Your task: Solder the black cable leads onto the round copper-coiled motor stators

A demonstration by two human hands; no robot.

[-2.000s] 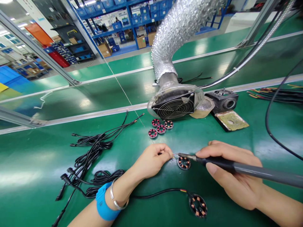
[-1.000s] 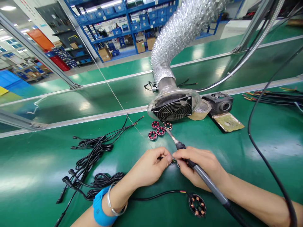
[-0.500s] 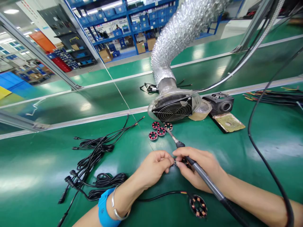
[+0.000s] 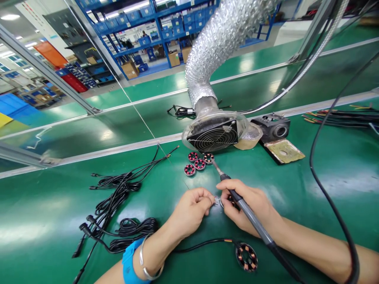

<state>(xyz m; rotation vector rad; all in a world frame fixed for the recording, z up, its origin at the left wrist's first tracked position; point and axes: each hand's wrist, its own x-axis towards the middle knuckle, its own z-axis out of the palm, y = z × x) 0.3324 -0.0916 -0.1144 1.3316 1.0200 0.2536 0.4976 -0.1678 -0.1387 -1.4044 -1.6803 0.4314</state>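
Note:
My right hand (image 4: pixel 250 205) is closed around a soldering iron (image 4: pixel 251 215), whose metal tip points away toward the small stators. The same hand's fingers also grip a ring-shaped stator (image 4: pixel 232 200), partly covered by them. Close beside it, my left hand (image 4: pixel 194 207) pinches thin wire ends (image 4: pixel 216 200), small and blurred at the fingertips. Nearer to me lies another stator with copper windings (image 4: pixel 246 257), with a black cable (image 4: pixel 204 242) running to it. Several red-wound stators (image 4: pixel 199 164) sit grouped beyond my hands.
A fume extractor (image 4: pixel 213 136) on a silver duct (image 4: pixel 204 63) stands behind the stators. To its right is a soldering iron stand (image 4: pixel 274 128) with a yellowish sponge (image 4: pixel 284 151). Coiled black cables (image 4: pixel 118 201) lie at left; the iron's cord (image 4: pixel 318 157) loops down at right.
My hands have drawn slightly apart, showing a small gap between the left fingertips and the stator. The soldering iron stays in my right hand. The whole view has shifted a little.

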